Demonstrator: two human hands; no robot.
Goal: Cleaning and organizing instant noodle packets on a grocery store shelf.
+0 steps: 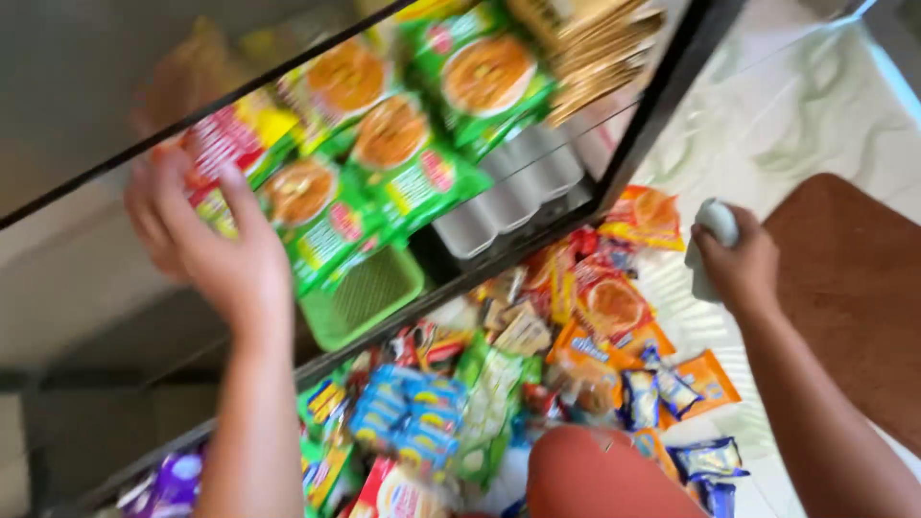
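Packets beside the green basket are looking light and crinkly, left hand spreading open over them, right hand clutching a white cloth.

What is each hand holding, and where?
Right hand grips a crumpled white cloth around its middle. Left hand touches a red-and-yellow packet; the grip is blurred.

Bright daylight floods the pale floor at upper right, glaring there; motion blur smears the whole frame, the snack packets especially.
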